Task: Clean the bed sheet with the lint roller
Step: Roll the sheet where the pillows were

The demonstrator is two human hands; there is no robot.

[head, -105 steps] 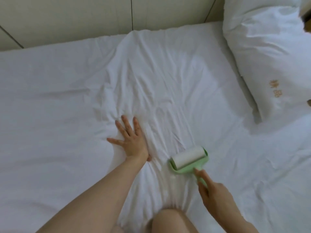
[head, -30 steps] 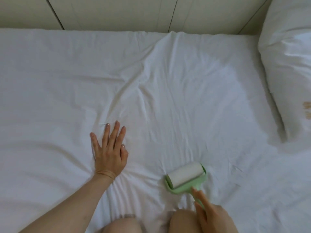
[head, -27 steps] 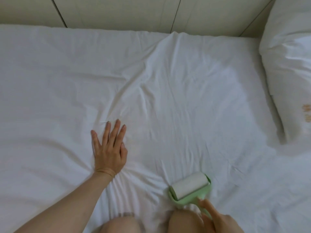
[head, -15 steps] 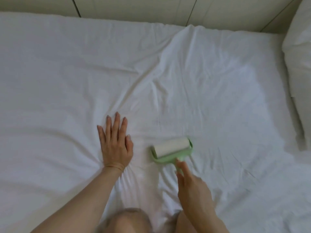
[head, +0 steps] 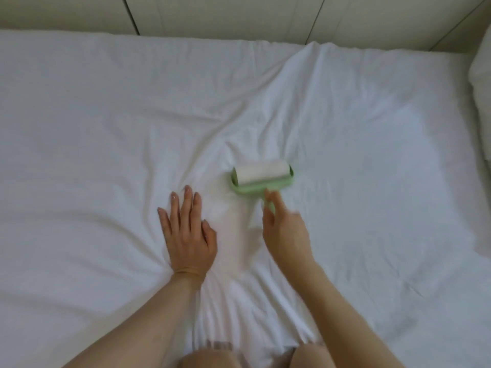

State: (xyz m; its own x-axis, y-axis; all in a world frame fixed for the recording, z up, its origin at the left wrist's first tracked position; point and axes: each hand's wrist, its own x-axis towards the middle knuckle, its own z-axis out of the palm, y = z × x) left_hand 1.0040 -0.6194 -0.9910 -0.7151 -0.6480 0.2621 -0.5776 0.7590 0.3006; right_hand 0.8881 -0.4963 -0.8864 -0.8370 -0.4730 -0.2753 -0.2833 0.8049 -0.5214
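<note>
- Head view, nearest the lower edge: two bare knees [head: 210, 357] show, one left of the middle and one right of it, both cut off by the frame.
- From that edge two bare forearms reach out over the crumpled white fabric bed sheet [head: 106, 115], which covers the whole mattress and bunches into fine folds between the knees and the wrists.
- Flat on the sheet lies the left hand [head: 187, 235], palm down, its fingers straight and close together and the thumb drawn in beside the palm. Creases fan out from under its wrist.
- Just beside it but not touching it, the right hand [head: 285, 229] grips the handle of a pale green plastic lint roller [head: 261, 175] with a white paper drum. Its fingers are curled round the handle and one digit stretches along it toward the frame. Motion blur hides how the others lie.
- Just beyond both hands, near the middle of the bed, the roller's drum lies crosswise on the sheet. It sits at the foot of a long ridge of cloth that runs toward the far edge.
- At the right edge a plump white pillow [head: 482, 75] is partly in view.
- Behind the bed stands a beige panelled wall [head: 225, 14] with dark seams.
</note>
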